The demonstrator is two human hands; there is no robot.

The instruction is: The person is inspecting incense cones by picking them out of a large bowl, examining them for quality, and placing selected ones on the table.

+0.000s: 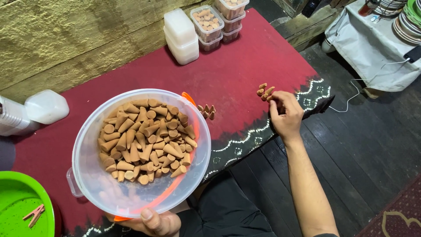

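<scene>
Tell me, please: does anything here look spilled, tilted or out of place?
Nothing looks spilled. The clear bucket of brown cones is tipped toward the camera, held at its rim by the left hand. A few loose cones lie on the red cloth beside it; the right hand touches another small cluster.

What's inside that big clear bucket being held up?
The clear bucket, gripped by the left hand, holds a heap of tan cone-shaped pieces. Only the top layer shows; the cones beneath, and the bucket's bottom under them, are covered.
</scene>
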